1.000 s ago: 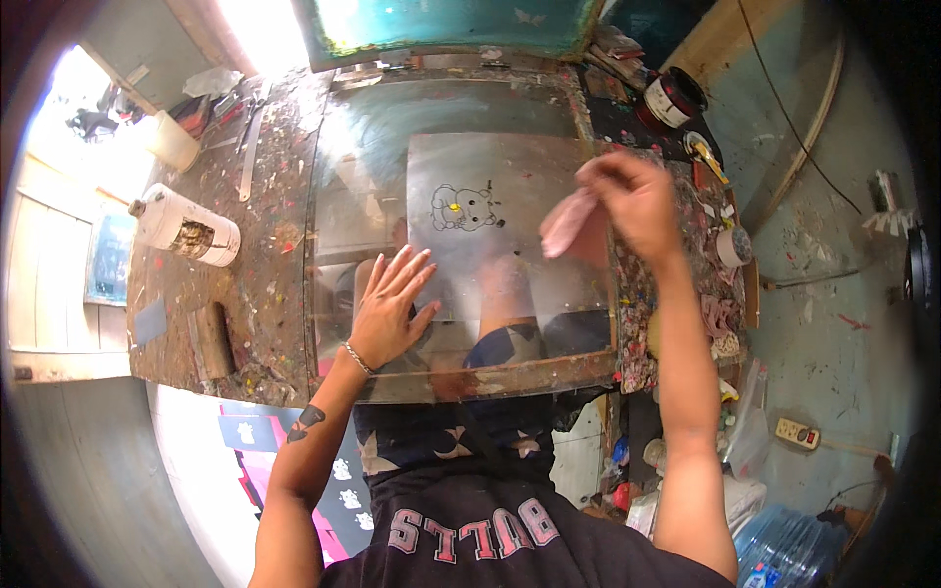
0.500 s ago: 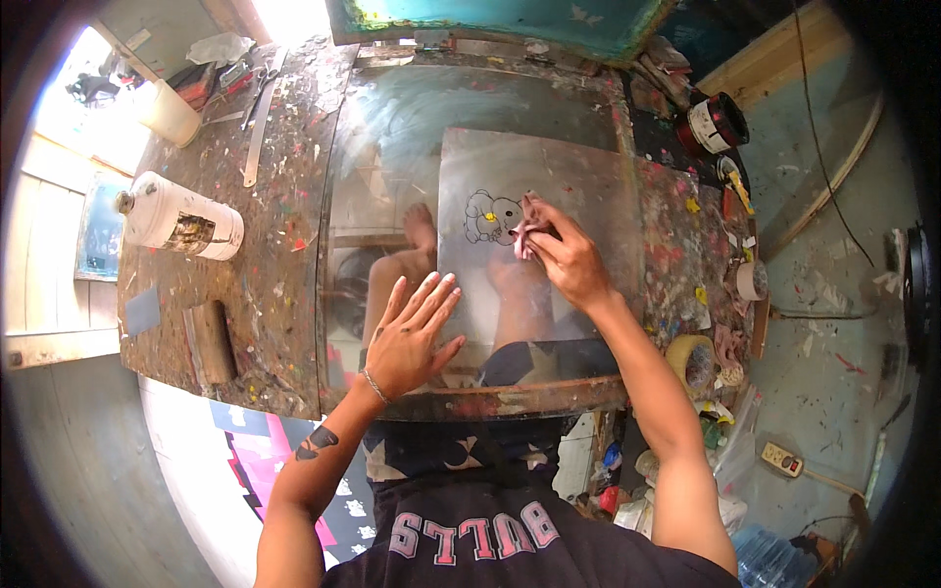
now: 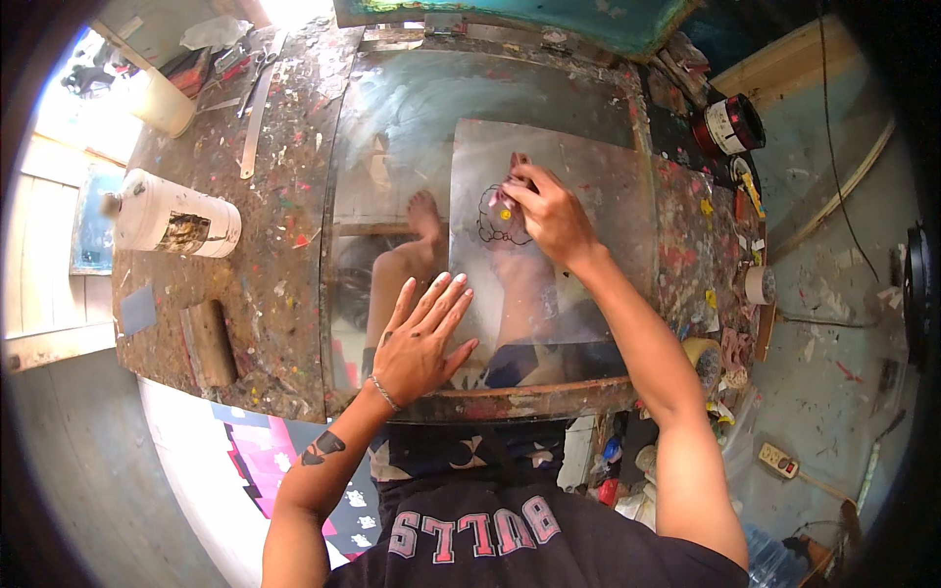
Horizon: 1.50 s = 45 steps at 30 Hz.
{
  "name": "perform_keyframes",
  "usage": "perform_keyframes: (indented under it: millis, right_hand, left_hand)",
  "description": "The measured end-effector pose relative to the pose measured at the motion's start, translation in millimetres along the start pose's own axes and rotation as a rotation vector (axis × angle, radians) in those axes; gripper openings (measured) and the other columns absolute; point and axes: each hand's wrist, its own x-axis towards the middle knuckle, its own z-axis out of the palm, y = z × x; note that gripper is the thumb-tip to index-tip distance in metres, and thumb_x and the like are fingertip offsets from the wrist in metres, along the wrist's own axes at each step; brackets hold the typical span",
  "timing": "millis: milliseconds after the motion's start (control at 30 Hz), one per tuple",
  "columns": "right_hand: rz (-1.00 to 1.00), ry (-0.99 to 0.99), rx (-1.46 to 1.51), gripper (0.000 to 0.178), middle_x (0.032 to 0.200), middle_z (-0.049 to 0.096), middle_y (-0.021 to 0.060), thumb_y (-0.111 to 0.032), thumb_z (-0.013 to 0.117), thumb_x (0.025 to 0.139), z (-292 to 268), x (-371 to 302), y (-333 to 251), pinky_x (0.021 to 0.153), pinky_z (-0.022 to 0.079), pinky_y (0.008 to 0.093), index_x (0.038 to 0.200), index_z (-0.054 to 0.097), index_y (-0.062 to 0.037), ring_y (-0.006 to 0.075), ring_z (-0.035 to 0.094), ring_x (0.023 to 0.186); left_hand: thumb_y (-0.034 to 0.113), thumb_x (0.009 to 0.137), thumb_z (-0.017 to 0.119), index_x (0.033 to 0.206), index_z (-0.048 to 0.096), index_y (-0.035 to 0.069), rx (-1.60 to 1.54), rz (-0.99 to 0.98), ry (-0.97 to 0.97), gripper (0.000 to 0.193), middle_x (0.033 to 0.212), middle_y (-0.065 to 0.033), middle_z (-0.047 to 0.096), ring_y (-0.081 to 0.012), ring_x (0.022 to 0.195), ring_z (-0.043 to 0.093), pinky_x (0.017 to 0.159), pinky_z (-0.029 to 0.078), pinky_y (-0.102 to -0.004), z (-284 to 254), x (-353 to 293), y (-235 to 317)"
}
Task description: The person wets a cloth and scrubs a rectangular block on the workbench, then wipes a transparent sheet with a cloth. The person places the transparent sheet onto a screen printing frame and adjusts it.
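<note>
A translucent film sheet (image 3: 603,191) lies on a glass panel (image 3: 387,122) set into the worktable. It carries a black-outlined cartoon figure (image 3: 482,227) with a small yellow spot. My right hand (image 3: 561,220) pinches a crumpled pink cloth (image 3: 520,162) over the drawing and hides its upper right part. My left hand (image 3: 420,338) lies flat, fingers spread, across the sheet's lower left edge and the glass next to it.
To the left are a white plastic bottle (image 3: 181,216), a long metal ruler (image 3: 257,122) and a wooden-handled squeegee (image 3: 208,343). A dark paint tub (image 3: 727,124) and a tape roll (image 3: 702,361) line the right side. A teal-framed screen (image 3: 510,18) stands at the back.
My right hand has moved the pink cloth left and up across the drawing, covering more of its head. My left hand stays flat in place. The whole view has shifted slightly.
</note>
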Motion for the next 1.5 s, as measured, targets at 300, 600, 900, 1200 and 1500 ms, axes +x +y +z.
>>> perform_keyframes:
  millis: [300, 600, 900, 1200, 1500]
  right_hand:
    - [-0.055, -0.051, -0.007, 0.020, 0.105, 0.068, 0.0104, 0.003, 0.067, 0.082, 9, 13, -2, 0.089, 0.056, 0.0411, 0.100, 0.074, -0.0031, 0.0301, 0.066, 0.101]
    - [-0.143, -0.075, 0.021, 0.020, 0.100, 0.072, 0.0081, 0.003, 0.065, 0.080, 13, 13, -6, 0.087, 0.057, 0.0406, 0.096, 0.074, -0.0053, 0.0288, 0.067, 0.097]
    - [-0.218, -0.100, 0.019, 0.016, 0.100, 0.072, 0.0067, -0.003, 0.066, 0.083, 9, -2, -11, 0.090, 0.056, 0.0403, 0.097, 0.074, -0.0052, 0.0285, 0.067, 0.095]
    - [-0.065, -0.134, 0.069, 0.024, 0.104, 0.072, 0.0073, 0.004, 0.061, 0.079, -15, -34, 4, 0.094, 0.054, 0.0376, 0.093, 0.074, -0.0102, 0.0276, 0.065, 0.098]
    - [-0.032, -0.057, -0.036, 0.024, 0.105, 0.073, 0.0069, 0.002, 0.062, 0.076, -24, -55, 5, 0.089, 0.057, 0.0405, 0.094, 0.074, -0.0080, 0.0278, 0.064, 0.102]
  left_hand:
    - [0.041, 0.098, 0.064, 0.151, 0.049, 0.008, 0.017, -0.003, -0.007, 0.065, 0.160, -0.0085, 0.045, -0.0237, 0.152, 0.035, 0.128, 0.017, -0.0506, -1, 0, 0]
    - [0.036, 0.095, 0.068, 0.152, 0.047, 0.008, -0.015, -0.003, 0.005, 0.067, 0.161, -0.0089, 0.044, -0.0256, 0.153, 0.034, 0.128, 0.017, -0.0508, -2, 0, 0]
    - [0.041, 0.098, 0.063, 0.151, 0.049, 0.008, 0.023, -0.007, 0.008, 0.063, 0.161, -0.0084, 0.044, -0.0236, 0.153, 0.034, 0.128, 0.016, -0.0496, 1, -1, 0]
    - [0.042, 0.099, 0.061, 0.149, 0.052, 0.008, 0.018, -0.007, 0.026, 0.062, 0.160, -0.0073, 0.045, -0.0220, 0.154, 0.033, 0.129, 0.015, -0.0485, 2, -1, 0]
    - [0.040, 0.098, 0.063, 0.150, 0.051, 0.007, 0.023, -0.011, 0.028, 0.062, 0.160, -0.0073, 0.045, -0.0226, 0.153, 0.033, 0.129, 0.016, -0.0485, 2, -1, 0]
